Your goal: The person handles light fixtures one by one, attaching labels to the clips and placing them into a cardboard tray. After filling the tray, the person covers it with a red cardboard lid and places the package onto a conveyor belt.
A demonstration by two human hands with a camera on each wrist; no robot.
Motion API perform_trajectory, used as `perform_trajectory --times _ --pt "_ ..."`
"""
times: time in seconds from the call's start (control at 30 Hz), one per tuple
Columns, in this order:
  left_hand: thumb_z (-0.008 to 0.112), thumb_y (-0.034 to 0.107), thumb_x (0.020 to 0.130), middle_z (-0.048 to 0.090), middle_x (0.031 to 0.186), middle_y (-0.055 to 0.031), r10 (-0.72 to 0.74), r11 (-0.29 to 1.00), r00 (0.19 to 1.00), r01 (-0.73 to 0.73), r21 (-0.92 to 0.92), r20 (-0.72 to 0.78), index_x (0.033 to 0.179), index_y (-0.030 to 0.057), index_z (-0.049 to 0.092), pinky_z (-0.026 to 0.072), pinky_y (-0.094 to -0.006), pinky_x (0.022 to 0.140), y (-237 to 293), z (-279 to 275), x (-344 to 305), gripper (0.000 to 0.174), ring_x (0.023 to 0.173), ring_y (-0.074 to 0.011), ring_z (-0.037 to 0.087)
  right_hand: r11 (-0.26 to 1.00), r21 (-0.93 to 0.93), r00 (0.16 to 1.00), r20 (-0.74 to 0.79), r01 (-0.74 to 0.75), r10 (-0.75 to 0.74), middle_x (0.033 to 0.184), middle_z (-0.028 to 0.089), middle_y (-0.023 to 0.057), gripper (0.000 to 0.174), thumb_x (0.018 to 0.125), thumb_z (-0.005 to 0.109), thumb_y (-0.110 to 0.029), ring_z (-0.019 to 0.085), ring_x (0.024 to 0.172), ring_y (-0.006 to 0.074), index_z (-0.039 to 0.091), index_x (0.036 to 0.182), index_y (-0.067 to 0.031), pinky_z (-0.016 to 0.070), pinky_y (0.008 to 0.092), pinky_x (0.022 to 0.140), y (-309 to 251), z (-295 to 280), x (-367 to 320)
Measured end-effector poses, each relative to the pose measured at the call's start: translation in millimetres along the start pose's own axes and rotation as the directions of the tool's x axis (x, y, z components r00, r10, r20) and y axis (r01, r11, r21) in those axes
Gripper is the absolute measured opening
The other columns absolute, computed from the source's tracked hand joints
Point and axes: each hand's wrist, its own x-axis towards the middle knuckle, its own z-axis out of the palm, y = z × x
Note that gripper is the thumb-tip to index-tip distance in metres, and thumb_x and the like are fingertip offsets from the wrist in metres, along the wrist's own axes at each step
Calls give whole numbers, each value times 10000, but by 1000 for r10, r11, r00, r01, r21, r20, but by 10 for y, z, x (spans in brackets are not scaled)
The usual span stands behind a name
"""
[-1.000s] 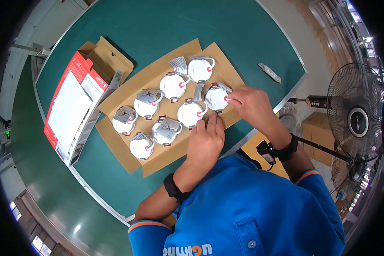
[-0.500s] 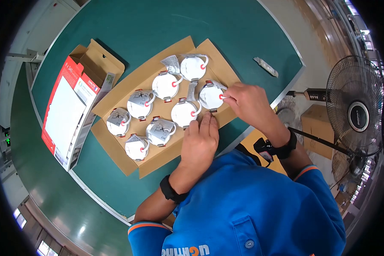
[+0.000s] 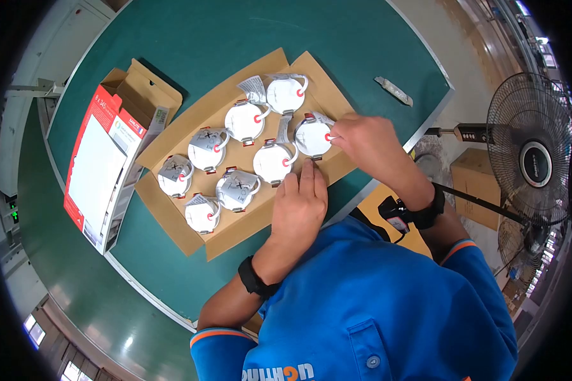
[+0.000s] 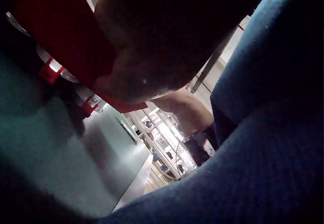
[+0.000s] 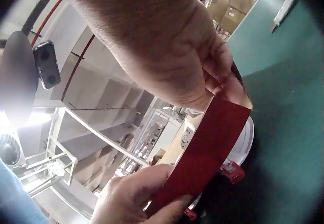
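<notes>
A brown cardboard tray (image 3: pixel 238 230), red on its outside, holds several round white downlights with white cables and grey labels. My left hand (image 3: pixel 299 213) grips its near side. Its fingers reach in beside the downlight (image 3: pixel 273 164), and in the right wrist view the thumb lies against the red panel (image 5: pixel 202 158). At the tray's right end, the thumb and forefinger of my right hand (image 3: pixel 368 143) pinch the cable at the red spot of the end downlight (image 3: pixel 313 138). Red clips (image 5: pixel 233 172) show below the red panel. The left wrist view is dark.
A red and white carton (image 3: pixel 102 159) lies to the left with its flap open. A small white tube (image 3: pixel 394 91) lies at the table's (image 3: pixel 337 38) right side. Beyond the edge stand a fan (image 3: pixel 535 165) and a brown box (image 3: pixel 473 190).
The tray, the carton and the white tube appear slightly shifted left and up in the head view. Both hands keep nearly the same places on the tray and the cable.
</notes>
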Motion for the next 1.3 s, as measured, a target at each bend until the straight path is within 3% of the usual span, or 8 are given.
perform_trajectory --times 0.13,0.3,0.6,0.73,0.93,1.03,1.13,1.3 --pt "577 70 708 593 1158 -123 11 999 997 -13 31 70 1073 -33 595 490 -311 684 0 96 -18 380 798 -217 525 1000 -28 1000 22 12 -11 733 591 128 170 793 649 -189 596 660 334 598 743 -34 469 412 558 -30 6 9" --pt "575 67 710 595 1153 -132 33 998 999 -32 -55 13 1067 -37 602 484 -313 653 -68 109 -34 373 770 -215 525 999 -52 999 54 -1 4 741 595 121 151 796 647 -179 598 662 333 611 751 -40 472 409 560 -19 18 10" --pt "578 54 718 597 1136 -157 23 997 1000 -23 -77 -3 1046 -54 609 481 -316 636 -64 79 -5 346 746 -217 524 995 99 999 -48 -17 21 744 605 111 116 797 651 -139 601 651 316 646 891 -72 477 391 554 -126 -61 -128" --pt "581 56 712 610 1112 -166 17 995 1000 -18 -97 -6 1025 -62 618 484 -313 628 -64 102 -2 337 748 -221 528 991 132 1000 5 8 -9 754 616 127 150 797 621 -104 608 648 310 643 943 -78 482 386 549 -218 -24 -68" --pt "584 43 688 620 1074 -229 43 990 999 -45 -137 -14 1004 -100 621 495 -309 602 -104 70 24 349 722 -221 546 1000 9 995 98 13 -14 751 626 119 225 763 587 -77 621 655 293 645 981 -83 493 381 549 -172 116 11" --pt "583 54 693 615 1100 -211 46 986 999 -47 -159 -8 1009 -82 623 497 -302 599 -131 115 1 347 732 -217 548 999 29 994 107 29 -32 735 622 110 209 762 592 -81 621 644 285 644 964 -87 491 376 539 -179 60 55" --pt "596 64 692 618 1112 -171 39 983 999 -33 -180 28 982 -46 637 502 -301 601 -153 66 24 312 733 -206 544 998 51 996 81 20 -24 695 603 123 43 734 565 -61 626 650 300 573 775 -51 487 387 537 -233 -2 165" --pt "591 71 692 614 1135 -162 53 974 998 -43 -221 40 1001 -42 636 500 -282 586 -213 47 50 332 723 -192 543 998 47 980 196 38 -46 690 591 99 73 726 575 -65 621 634 280 595 796 -59 476 376 515 -183 -72 182"
